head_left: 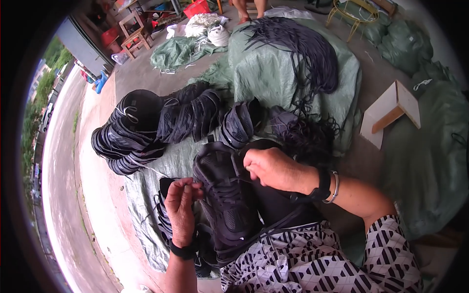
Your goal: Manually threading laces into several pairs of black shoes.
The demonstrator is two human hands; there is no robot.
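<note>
Sneaker upper (pixel 225 193), one, black and laced, lies between left hand (pixel 181 211) and right hand (pixel 274 169), both with fingers curled; whether they grip anything, I cannot tell.

1 wooden chair (pixel 136 38) and 1 yellow stool (pixel 359 19) stand on grey floor (pixel 134 75); daylight floods the left.
</note>
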